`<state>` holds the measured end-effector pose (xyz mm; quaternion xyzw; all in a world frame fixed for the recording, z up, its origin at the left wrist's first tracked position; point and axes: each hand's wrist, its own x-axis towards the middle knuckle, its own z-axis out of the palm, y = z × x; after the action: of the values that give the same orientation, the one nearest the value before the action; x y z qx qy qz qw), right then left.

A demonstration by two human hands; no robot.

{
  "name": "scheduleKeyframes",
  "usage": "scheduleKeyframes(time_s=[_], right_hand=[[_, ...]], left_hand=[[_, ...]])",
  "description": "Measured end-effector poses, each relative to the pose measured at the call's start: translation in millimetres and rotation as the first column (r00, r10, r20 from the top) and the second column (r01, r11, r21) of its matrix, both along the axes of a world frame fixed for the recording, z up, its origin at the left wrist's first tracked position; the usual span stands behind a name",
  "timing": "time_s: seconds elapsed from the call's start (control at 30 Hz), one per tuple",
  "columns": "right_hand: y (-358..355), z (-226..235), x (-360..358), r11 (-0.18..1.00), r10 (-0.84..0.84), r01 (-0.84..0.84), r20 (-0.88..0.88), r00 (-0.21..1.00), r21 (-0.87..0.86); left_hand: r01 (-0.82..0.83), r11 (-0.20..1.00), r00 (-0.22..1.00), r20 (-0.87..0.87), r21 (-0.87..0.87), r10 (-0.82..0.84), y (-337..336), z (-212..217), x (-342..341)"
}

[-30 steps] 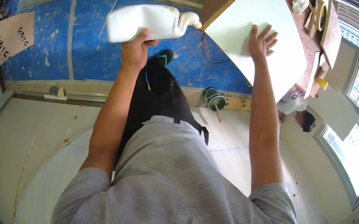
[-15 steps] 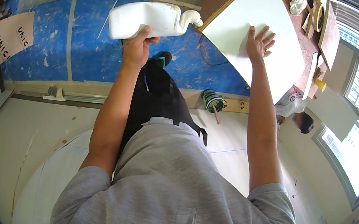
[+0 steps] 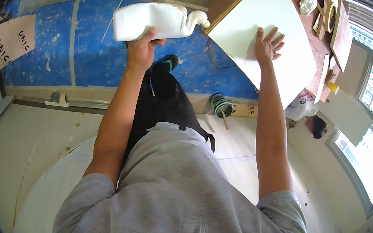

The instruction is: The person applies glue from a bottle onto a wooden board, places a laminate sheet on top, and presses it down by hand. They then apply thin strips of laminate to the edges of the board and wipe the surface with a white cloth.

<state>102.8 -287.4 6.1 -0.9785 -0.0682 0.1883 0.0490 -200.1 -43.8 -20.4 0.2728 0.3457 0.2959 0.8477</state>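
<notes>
A white plastic glue bottle (image 3: 135,19) lies on its side in my left hand (image 3: 142,52), whose thumb and fingers wrap its near side. Its crusted, crooked nozzle (image 3: 194,21) points right and meets or nearly meets the edge of a white-faced board (image 3: 283,23). Flat on that board rests my right hand (image 3: 268,46), fingers spread, a ring on one of them. The board's left edge shows raw brown wood. Whether the nozzle touches that edge, I cannot tell.
Blue sheeting (image 3: 54,38) covers the floor ahead. A dark green bucket with a stick (image 3: 220,103) stands right of my legs. A tape roll (image 3: 331,16), wood offcuts and a crumpled white wad (image 3: 308,4) lie beyond the board. Another person (image 3: 308,113) is at the right.
The board has shifted very slightly left, my right hand with it. The bottle and my left hand hold almost the same place.
</notes>
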Motion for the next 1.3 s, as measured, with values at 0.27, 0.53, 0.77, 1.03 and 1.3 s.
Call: scheduleKeyframes(time_s=[0.27, 0.53, 0.77, 1.03, 1.3], right_hand=[[0, -2, 0, 1.0, -0.007, 0.007, 0.003, 1.0, 0.002], [-1, -2, 2, 1.0, -0.011, 0.011, 0.0, 1.0, -0.001], [-2, -4, 1, 1.0, -0.008, 0.008, 0.01, 1.0, 0.002], [-1, -1, 1, 1.0, -0.011, 0.011, 0.001, 1.0, 0.005], [-5, -8, 1, 1.0, -0.006, 0.006, 0.015, 1.0, -0.002]], left_hand=[[0.039, 0.999, 0.998, 0.048, 0.019, -0.04, 5, 4, 10], [0.022, 1.0, 1.0, 0.011, 0.019, -0.023, 5, 6, 19], [0.042, 0.999, 0.997, 0.062, 0.004, -0.042, 8, -2, 46], [0.029, 0.999, 0.997, 0.068, 0.038, -0.031, 10, -6, 79], [0.062, 0.997, 0.997, 0.046, 0.037, -0.064, 11, -4, 41]])
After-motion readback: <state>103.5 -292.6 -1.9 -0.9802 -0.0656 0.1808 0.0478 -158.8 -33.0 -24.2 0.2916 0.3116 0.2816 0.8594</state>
